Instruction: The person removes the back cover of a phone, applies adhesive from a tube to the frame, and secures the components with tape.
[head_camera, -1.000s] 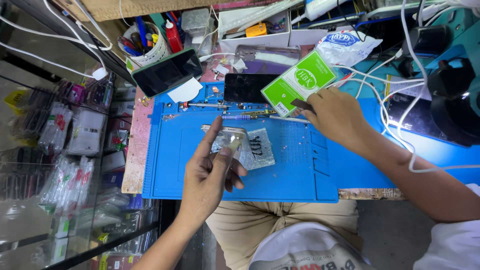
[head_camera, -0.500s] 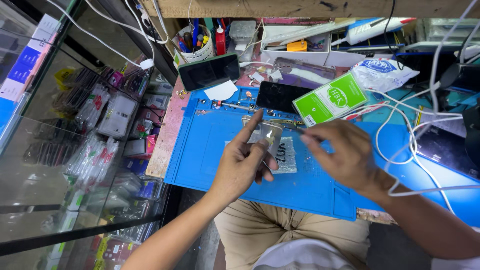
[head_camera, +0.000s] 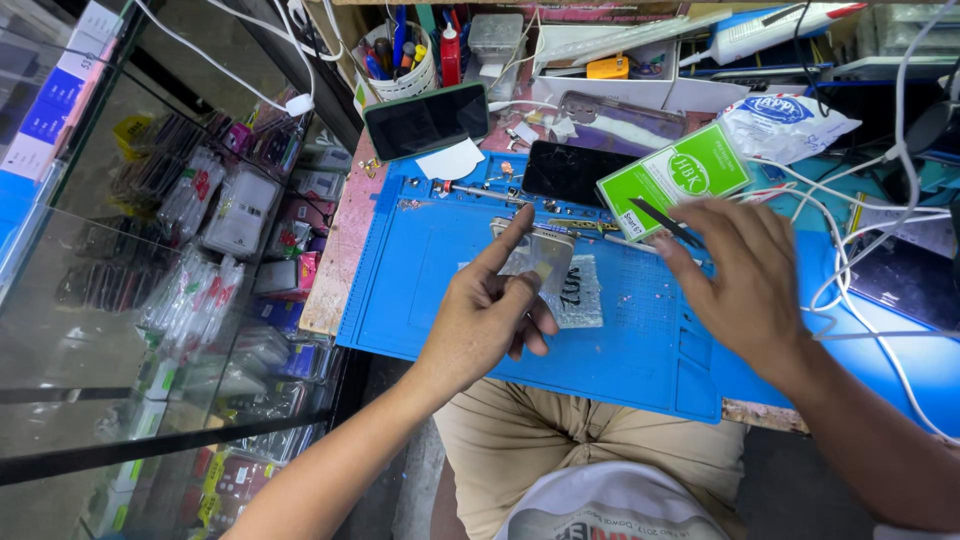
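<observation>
matt blue rubbery mat (head_camera: 640, 350), glossy glass phone (head_camera: 572, 172)

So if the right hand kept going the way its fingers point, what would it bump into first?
The right hand points up and left across the blue mat, holding a thin dark tool. Going straight on, it would probably first meet the green packet, then the black phone. Depth is hard to judge.
</observation>
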